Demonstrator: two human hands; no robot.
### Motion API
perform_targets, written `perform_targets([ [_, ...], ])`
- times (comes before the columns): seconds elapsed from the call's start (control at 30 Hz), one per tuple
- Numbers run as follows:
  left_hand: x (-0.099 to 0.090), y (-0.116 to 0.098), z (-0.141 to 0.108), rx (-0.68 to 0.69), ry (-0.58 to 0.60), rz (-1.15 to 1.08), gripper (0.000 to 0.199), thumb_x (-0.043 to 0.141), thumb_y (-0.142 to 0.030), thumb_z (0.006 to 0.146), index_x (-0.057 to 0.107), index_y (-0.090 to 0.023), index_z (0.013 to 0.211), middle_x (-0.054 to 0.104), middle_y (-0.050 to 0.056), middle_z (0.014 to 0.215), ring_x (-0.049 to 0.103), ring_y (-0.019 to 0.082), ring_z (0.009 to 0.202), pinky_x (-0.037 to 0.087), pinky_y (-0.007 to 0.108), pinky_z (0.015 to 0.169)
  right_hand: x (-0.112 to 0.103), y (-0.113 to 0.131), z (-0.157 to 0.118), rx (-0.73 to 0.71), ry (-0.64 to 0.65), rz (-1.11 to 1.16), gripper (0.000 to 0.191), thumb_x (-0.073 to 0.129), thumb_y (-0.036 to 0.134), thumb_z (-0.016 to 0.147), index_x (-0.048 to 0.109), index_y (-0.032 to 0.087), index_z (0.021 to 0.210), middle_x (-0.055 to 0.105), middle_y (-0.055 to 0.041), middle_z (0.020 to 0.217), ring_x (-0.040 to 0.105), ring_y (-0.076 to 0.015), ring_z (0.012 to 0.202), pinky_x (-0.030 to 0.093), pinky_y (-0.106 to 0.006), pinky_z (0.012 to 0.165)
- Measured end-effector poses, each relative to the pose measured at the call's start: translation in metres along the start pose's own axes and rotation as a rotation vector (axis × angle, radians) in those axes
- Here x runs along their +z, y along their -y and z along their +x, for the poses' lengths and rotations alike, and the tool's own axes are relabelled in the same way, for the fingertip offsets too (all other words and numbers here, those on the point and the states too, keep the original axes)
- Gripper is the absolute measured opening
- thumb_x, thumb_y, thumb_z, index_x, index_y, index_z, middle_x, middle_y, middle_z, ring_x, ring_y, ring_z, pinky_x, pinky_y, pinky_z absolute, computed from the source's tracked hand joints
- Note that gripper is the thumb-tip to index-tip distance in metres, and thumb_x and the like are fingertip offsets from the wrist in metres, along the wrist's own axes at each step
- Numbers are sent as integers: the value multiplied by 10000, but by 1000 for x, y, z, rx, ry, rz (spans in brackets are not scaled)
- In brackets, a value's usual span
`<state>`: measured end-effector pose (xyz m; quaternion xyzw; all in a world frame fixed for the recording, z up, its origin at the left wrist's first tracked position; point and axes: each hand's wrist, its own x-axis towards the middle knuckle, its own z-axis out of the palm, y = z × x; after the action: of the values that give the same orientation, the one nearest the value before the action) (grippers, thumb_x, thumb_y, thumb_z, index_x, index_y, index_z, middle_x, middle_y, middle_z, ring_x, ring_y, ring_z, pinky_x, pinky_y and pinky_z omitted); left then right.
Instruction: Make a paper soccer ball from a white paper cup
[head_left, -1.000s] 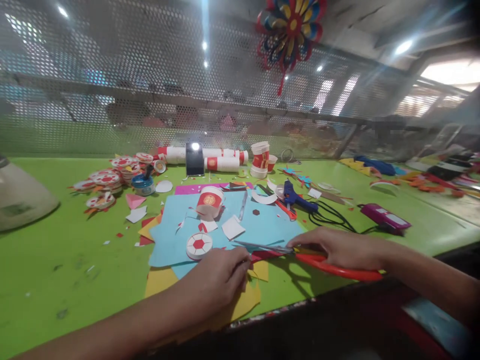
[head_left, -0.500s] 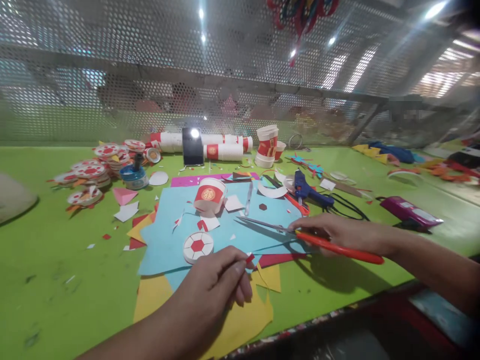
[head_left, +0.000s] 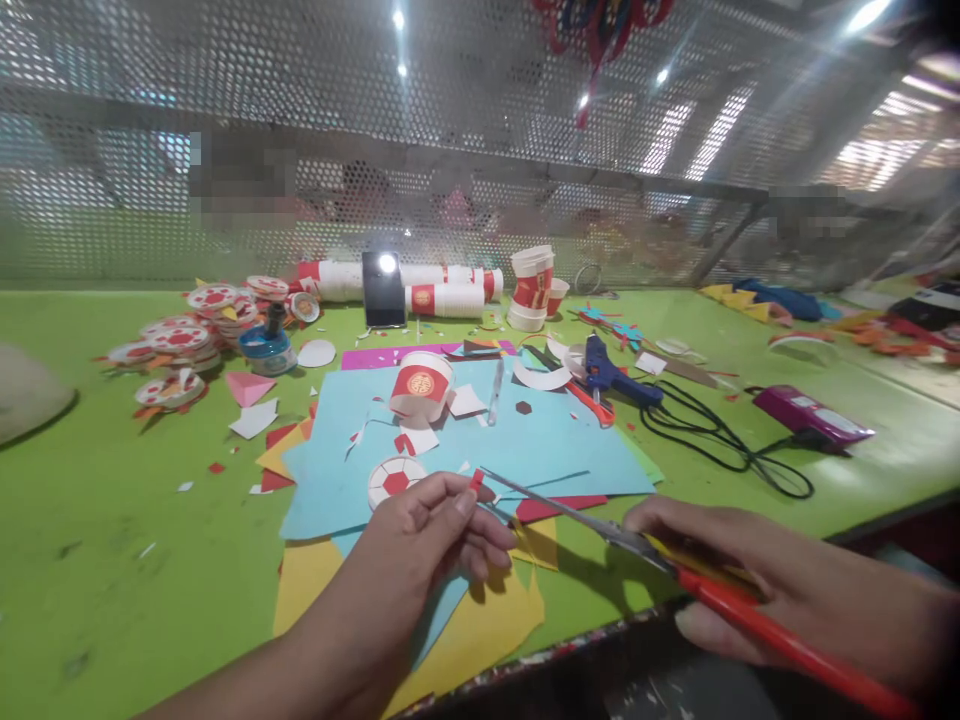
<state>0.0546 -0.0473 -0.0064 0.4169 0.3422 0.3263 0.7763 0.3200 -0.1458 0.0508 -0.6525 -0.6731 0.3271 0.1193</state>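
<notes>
Between thumb and fingertips, my left hand (head_left: pixel 439 535) pinches a small piece of red paper (head_left: pixel 477 480). My right hand (head_left: pixel 757 570) is wrapped round the red and yellow handles of a pair of scissors (head_left: pixel 592 522), whose blade tips lie right beside the red paper. Partly behind my left hand rests a white disc with a red hexagon pattern (head_left: pixel 391 480). It lies on a light blue paper sheet (head_left: pixel 337 440). A red and white paper cup (head_left: pixel 421 385) stands farther back on that sheet, with a dark hexagon (head_left: pixel 523 408) to its right.
Finished-looking patterned discs (head_left: pixel 176 340) are piled at left by a blue ink bottle (head_left: pixel 268 348). A phone (head_left: pixel 384 290) leans against stacked cups (head_left: pixel 450 302). At right lie a blue glue gun (head_left: pixel 615 375), its black cable and a purple box (head_left: pixel 812 415). Yellow paper (head_left: pixel 480 640) lies in front.
The scissors and my right hand have come nearer to me, and the blades now point at the red paper. My left hand has turned slightly, raising the red piece.
</notes>
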Motion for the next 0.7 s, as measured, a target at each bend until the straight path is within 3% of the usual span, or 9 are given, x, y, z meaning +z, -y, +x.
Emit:
perform_targets([
  [0.1, 0, 0, 1, -12, 5, -29, 202, 676, -319, 894, 627, -124, 878, 735, 76, 747, 602, 133, 622, 464, 252, 614, 4, 19, 6, 31, 94, 39, 450, 716, 493, 824, 690, 306, 1233, 708, -70, 1251, 668, -311, 1105, 564, -383, 915],
  [0.17, -1, 0, 2, -16, -6, -29, 193, 670, -312, 899, 630, -124, 913, 734, 75, 748, 606, 138, 633, 459, 250, 609, 8, 22, 10, 3, 82, 67, 445, 714, 492, 828, 690, 299, 1229, 693, -79, 1274, 655, -310, 1124, 546, -396, 948],
  [0.43, -2, 0, 1, -24, -7, -8, 174, 629, -285, 938, 629, -125, 868, 736, 74, 771, 591, 118, 644, 449, 229, 631, 14, -7, 16, -83, 52, 86, 471, 750, 336, 785, 682, 308, 1249, 730, -70, 1225, 685, -313, 1071, 583, -367, 876],
  [0.53, -1, -1, 0, -29, -3, -14, 184, 630, -293, 940, 621, -132, 851, 733, 65, 762, 589, 115, 645, 443, 224, 624, 13, -8, 16, -121, 98, 33, 492, 766, 337, 774, 677, 304, 1256, 729, -78, 1222, 691, -312, 1060, 589, -368, 866],
  [0.7, -1, -1, 2, -22, 1, -14, 181, 624, -293, 941, 623, -135, 853, 732, 62, 752, 580, 115, 636, 441, 229, 624, 18, 0, 13, -98, -17, -35, 447, 775, 389, 775, 699, 321, 1210, 723, -64, 1231, 680, -317, 1081, 578, -383, 889],
])
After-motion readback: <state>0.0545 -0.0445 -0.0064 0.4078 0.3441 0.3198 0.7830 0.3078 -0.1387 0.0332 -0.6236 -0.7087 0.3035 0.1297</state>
